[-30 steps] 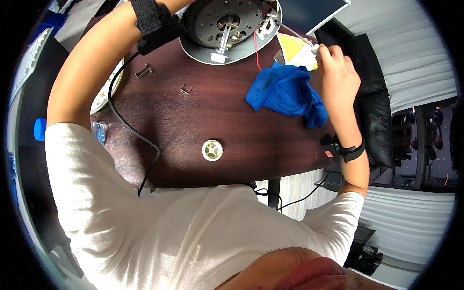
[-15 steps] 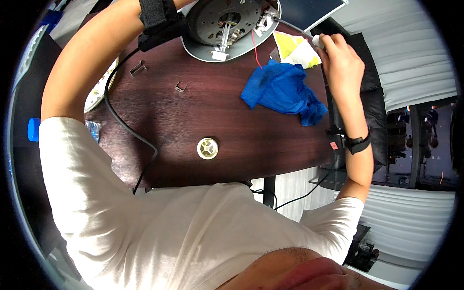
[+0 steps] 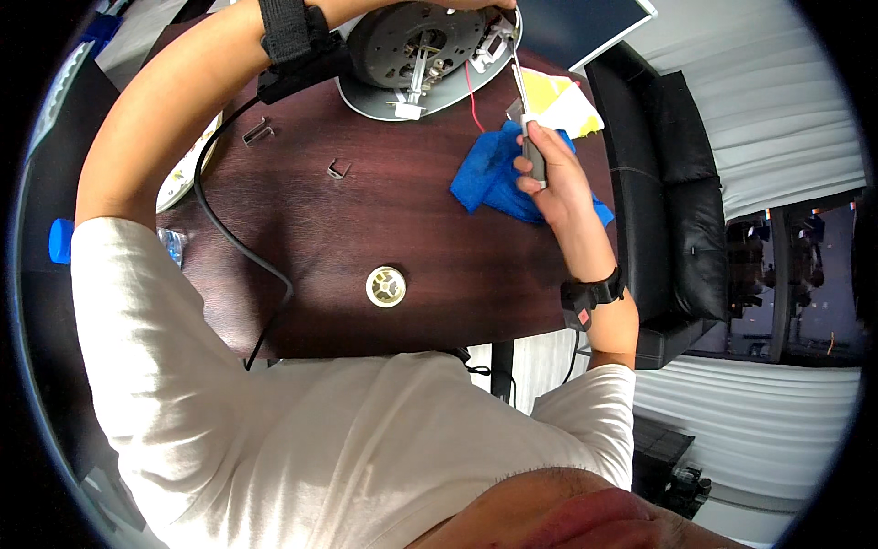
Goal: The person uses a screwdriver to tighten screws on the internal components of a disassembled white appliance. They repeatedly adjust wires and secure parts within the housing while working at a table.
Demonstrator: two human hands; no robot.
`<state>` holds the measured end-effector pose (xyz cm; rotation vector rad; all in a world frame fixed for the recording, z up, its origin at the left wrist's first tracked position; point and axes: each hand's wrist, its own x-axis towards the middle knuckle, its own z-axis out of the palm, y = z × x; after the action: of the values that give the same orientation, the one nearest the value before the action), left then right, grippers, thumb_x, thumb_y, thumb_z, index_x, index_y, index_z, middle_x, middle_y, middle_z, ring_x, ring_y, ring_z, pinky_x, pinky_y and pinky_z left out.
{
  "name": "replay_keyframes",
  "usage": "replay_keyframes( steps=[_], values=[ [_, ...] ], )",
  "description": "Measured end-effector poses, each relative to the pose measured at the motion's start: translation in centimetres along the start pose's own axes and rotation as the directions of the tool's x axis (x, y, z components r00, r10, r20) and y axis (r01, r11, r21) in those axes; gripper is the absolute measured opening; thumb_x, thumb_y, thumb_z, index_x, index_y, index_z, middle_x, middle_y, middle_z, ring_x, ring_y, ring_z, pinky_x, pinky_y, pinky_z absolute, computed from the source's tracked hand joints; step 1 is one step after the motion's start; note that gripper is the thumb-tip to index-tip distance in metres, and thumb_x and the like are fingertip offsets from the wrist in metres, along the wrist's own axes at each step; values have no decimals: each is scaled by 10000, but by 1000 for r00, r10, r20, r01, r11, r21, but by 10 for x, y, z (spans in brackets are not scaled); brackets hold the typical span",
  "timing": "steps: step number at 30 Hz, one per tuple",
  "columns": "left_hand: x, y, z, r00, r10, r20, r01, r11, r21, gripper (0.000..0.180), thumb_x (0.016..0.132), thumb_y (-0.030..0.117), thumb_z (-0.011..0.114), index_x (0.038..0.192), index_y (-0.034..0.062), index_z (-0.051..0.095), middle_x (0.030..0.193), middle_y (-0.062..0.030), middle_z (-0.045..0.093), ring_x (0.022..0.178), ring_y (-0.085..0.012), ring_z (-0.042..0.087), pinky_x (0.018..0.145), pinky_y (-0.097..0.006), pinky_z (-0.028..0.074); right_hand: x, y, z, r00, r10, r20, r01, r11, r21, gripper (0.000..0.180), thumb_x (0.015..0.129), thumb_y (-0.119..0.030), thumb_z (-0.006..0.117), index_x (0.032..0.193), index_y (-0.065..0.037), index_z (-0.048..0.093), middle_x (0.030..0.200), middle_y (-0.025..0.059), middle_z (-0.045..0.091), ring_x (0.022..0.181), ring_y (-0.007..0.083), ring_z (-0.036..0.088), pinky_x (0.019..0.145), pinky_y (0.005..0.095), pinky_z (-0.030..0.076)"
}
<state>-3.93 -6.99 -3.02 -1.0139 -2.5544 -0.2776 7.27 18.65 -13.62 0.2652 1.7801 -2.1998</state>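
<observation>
Your right hand (image 3: 558,178), gripping the screwdriver (image 3: 534,163), swung inward, likely straightening its angle on the base (image 3: 380,50) (left hand (image 3: 476,4): can't tell its hold).

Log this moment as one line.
Left hand: mostly out of frame, at round housing; Right hand: holds screwdriver, tip at housing edge; Table: blue cloth, white round part

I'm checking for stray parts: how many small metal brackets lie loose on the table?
2. One bracket lies right of the black cable; the other bracket lies farther right and nearer the person. More could be hidden under the blue cloth.
</observation>
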Motion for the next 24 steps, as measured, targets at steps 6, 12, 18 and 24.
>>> replay_keyframes(
  steps=[6,12,18,24],
  values=[
    [-3,-2,-4,1000,-12,26,12,1000,3,283,913,310,633,955,59,757,921,-214,719,908,-409,688,822,-482,551,-1,3,0,999,-43,18,44,997,-69,189,986,-279,651,1056,-120,575,892,10,583,638,84,520,438,188,322],
    [-3,0,-6,1000,-17,17,18,999,-31,285,901,314,646,969,62,761,934,-214,721,909,-402,692,818,-480,551,-5,-22,-12,452,-797,401,251,-318,-914,219,866,-177,734,1016,-47,641,969,161,646,849,345,673,723,412,543],
    [2,-1,-9,996,-15,86,23,996,-84,276,892,302,651,929,54,766,917,-208,724,893,-396,698,797,-468,555,-14,-54,-6,416,-637,649,-12,-717,-697,214,880,-173,698,1084,-121,660,979,59,638,814,256,662,664,365,548],
    [8,9,2,998,55,14,-56,995,84,274,877,276,657,903,23,760,910,-213,725,895,-393,703,791,-464,560,-21,-77,-6,512,-552,658,79,-733,-676,196,888,-189,689,1060,-113,635,940,78,620,780,280,670,639,384,543]
  ],
)
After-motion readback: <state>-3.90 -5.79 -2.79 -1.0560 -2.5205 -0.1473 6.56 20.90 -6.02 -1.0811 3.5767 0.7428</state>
